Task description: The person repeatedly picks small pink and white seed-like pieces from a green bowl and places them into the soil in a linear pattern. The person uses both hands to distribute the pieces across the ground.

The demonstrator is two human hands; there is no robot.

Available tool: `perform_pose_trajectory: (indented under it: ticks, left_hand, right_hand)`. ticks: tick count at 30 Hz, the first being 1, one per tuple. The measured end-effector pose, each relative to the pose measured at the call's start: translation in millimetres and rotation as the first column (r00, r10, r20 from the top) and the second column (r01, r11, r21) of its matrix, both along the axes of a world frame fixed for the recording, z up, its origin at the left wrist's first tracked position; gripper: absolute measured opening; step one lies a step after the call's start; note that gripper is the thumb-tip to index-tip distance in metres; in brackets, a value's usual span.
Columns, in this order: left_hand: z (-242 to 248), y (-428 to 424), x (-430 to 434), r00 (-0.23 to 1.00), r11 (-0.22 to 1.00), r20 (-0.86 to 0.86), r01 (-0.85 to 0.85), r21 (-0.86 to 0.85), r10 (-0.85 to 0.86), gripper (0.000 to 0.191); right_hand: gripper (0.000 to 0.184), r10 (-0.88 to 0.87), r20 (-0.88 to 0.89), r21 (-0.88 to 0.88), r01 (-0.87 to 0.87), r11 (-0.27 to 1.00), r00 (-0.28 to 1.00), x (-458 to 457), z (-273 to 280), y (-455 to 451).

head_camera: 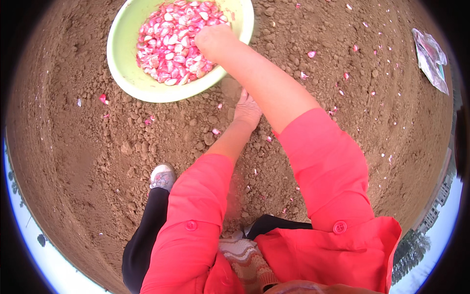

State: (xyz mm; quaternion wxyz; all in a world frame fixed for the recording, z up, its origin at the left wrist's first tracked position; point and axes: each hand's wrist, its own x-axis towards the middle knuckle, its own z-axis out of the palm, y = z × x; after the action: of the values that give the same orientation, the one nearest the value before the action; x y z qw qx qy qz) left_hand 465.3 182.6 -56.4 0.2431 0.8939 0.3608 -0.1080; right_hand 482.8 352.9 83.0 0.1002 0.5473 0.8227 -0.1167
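Observation:
A pale green plastic basin (pixel 126 70) rests on the soil, holding a heap of pink-and-white garlic cloves (pixel 169 47). My right hand (pixel 216 38) reaches over the rim into it. The wrist is bent down at the right side of the heap, and the fingers are hidden from me. Below the basin's lower right rim, my left hand (pixel 248 111) is low over the soil beside a large clod (pixel 231 87). My right forearm crosses above it and covers part of its fingers, so whatever it may hold does not show.
Loose cloves lie scattered over the cloddy brown soil (pixel 110 147), including one clove (pixel 311 54) to the right. A crumpled clear plastic bag (pixel 429 60) lies at the far right. My patterned shoe (pixel 163 178) stands at the lower left. Buildings (pixel 437 205) edge the field.

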Motion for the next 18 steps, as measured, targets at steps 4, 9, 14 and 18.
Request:
perform_pose_trajectory:
  ticks: [4, 9, 14, 18]
  left_hand:
    - [6, 0, 0, 0.985, 0.986, -0.146, 0.109, 0.130, -0.089, 0.063]
    - [5, -3, -3, 0.998, 0.976, -0.040, 0.055, 0.211, -0.047, 0.076]
    - [4, -3, -1, 0.994, 0.976, -0.094, 0.066, 0.206, -0.047, 0.077]
    - [9, -1, 1, 0.985, 0.977, -0.162, 0.091, 0.193, -0.059, 0.078]
  right_hand:
    - [0.023, -0.180, -0.826, -0.062, 0.232, 0.971, 0.535, 48, 28, -18]
    - [0.031, -0.634, -0.659, -0.369, 0.561, 0.741, 0.405, 180, 29, -114]
    - [0.022, -0.580, -0.378, -0.204, 0.546, 0.812, 0.722, 215, -67, -195]
    - [0.022, -0.509, -0.168, -0.224, 0.470, 0.854, 0.844, 223, -98, -190]
